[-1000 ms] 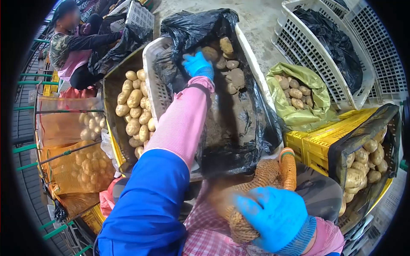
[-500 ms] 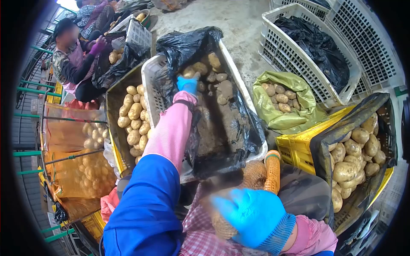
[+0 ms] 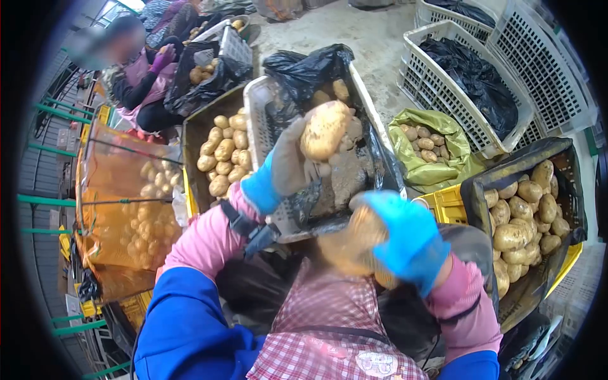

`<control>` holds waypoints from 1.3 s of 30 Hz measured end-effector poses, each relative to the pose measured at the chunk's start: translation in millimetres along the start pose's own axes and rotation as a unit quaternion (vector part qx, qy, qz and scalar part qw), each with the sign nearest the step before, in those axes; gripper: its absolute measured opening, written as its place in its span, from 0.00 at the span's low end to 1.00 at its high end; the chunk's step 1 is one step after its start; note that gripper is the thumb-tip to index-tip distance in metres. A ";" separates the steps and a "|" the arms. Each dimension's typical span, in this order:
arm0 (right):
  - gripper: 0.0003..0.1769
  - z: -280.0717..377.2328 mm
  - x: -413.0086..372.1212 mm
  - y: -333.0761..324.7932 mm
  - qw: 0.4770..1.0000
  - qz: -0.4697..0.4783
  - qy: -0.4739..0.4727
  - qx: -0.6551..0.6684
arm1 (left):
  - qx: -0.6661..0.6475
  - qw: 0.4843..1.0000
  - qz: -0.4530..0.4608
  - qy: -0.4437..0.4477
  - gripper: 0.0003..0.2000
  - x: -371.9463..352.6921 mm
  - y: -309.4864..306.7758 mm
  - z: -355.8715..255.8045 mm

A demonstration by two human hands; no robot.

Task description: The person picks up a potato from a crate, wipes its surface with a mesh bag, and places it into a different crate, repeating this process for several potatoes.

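My left hand [image 3: 285,166], in a soiled blue glove, is closed around a large potato [image 3: 325,130] above the white crate [image 3: 258,120]. That crate has a black plastic liner and holds soil and a few potatoes. To the right, my right hand [image 3: 405,234], also blue-gloved, is closed on something brown and orange [image 3: 354,240], blurred by motion; I cannot make out what it is. It is beside the crate's near end, over my lap. Left of the crate, a bin of potatoes [image 3: 223,149] stands close by.
A green sack of potatoes [image 3: 437,170] and a yellow crate [image 3: 444,204] with larger potatoes stand on the right. White crates [image 3: 443,73] are at the upper right. Orange mesh [image 3: 120,221] covers potatoes at left. A co-worker [image 3: 136,85] sits at the upper left.
My left hand has come back from the crate's far part, lifting the large potato. My right hand has moved up and toward the crate. The view has shifted slightly.
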State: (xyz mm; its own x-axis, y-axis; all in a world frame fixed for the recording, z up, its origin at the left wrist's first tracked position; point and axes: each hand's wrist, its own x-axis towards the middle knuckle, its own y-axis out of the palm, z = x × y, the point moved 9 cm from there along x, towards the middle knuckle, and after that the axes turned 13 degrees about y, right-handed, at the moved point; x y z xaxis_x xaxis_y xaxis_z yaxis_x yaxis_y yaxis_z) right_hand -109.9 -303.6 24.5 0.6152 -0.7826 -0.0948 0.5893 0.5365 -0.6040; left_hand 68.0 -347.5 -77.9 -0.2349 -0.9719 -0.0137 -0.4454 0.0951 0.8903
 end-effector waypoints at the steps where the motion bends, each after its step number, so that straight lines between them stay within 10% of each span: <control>1: 0.28 -7.7 1.8 0.2 0.999 -0.049 -0.006 -0.009 | -0.004 1.000 0.001 0.014 0.33 -21.4 16.5 1.2; 10: 0.33 -53.2 7.3 17.8 0.858 -0.080 0.046 0.505 | 0.270 0.947 -0.075 0.158 0.34 -163.1 94.6 7.6; 14: 0.36 23.9 -30.7 52.4 0.880 -0.074 -0.071 0.463 | 0.460 0.863 -0.116 0.174 0.45 -187.4 99.2 25.2; 16: 0.41 46.8 -51.9 82.7 0.967 -0.151 -0.148 0.142 | 0.520 0.824 -0.039 0.222 0.48 -190.4 99.0 48.2; 20: 0.29 24.9 -51.3 91.9 0.975 -0.123 -0.086 0.164 | 0.643 0.746 -0.032 0.169 0.49 -203.9 92.6 56.7; 21: 0.22 -2.4 -48.4 95.6 0.902 -0.151 -0.042 0.404 | 0.649 0.743 -0.016 0.162 0.48 -203.7 95.7 59.8; 24: 0.19 -31.3 -39.2 92.3 0.850 -0.088 0.082 0.512 | 0.614 0.772 0.025 0.161 0.47 -201.7 102.9 64.8; 25: 0.18 -31.7 -39.4 84.1 0.875 -0.120 0.061 0.465 | 0.397 0.909 -0.036 0.118 0.45 -204.1 90.3 72.4; 27: 0.17 -55.1 -32.5 99.8 0.811 -0.098 0.129 0.562 | 0.250 0.960 -0.017 0.125 0.44 -197.6 90.3 75.4; 36: 0.16 -45.3 -33.1 103.1 0.811 -0.098 0.155 0.555 | 0.093 0.987 -0.046 0.123 0.42 -198.2 62.3 56.9; 39: 0.20 -42.8 -22.3 117.7 0.757 0.001 0.149 0.637 | 0.503 0.809 -0.074 0.293 0.39 -202.8 60.7 28.9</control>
State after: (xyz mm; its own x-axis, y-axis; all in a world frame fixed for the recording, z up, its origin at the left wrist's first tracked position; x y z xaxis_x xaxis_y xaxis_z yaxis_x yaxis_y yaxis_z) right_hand -76.7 -236.6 -78.3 0.5832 -0.7157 -0.3842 0.7322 0.2583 0.6302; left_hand 63.6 -138.3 -34.2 0.2037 -0.8956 0.3954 -0.9790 -0.1907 0.0724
